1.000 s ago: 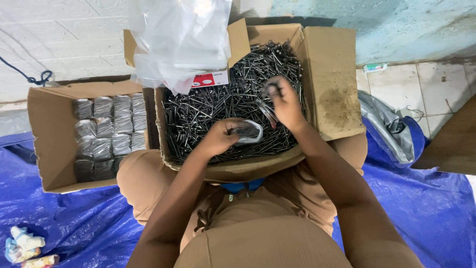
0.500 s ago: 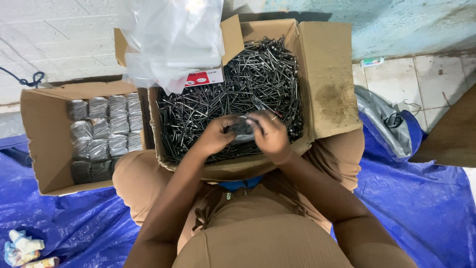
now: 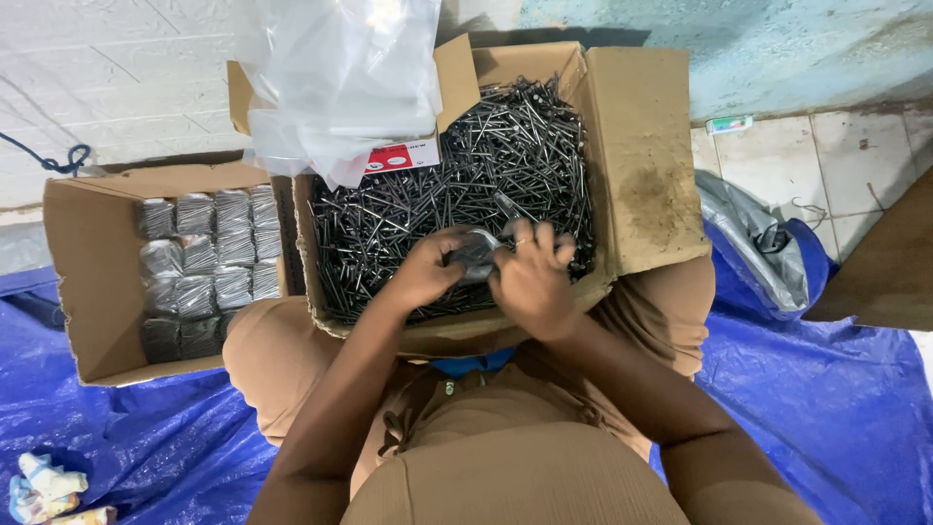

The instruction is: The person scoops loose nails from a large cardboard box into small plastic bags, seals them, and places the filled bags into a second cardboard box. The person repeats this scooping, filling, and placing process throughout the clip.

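Over the big cardboard box of loose nails, left hand and right hand clamp one small clear packet; a red-and-white label tops it; grey packets fill the smaller box alongside.

Blue tarp under packet box, crumpled rag.
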